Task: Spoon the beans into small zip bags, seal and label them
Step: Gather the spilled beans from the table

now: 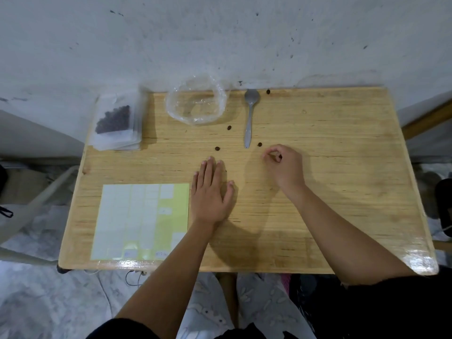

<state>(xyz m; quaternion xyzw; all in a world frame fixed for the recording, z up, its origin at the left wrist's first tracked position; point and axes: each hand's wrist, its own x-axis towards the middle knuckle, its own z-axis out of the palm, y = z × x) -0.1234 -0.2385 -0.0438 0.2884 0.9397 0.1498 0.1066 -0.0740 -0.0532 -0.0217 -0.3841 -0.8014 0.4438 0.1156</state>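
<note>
On the wooden table (342,172), the left hand (210,192) lay flat, fingers straight — the right hand (285,167) curled in a pinch, contents unclear.

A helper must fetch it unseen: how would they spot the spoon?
On the pale wooden table, find the far edge. Right of the crumpled clear plastic bag lies a grey metal spoon, bowl toward the wall: the only metal thing.

A pale wooden table (318,192) fills the centre of the frame, glare on its front corners. A grey-white wall (220,33) flecked with dark marks spans the top. Mottled pale floor (49,302) shows lower left.
</note>
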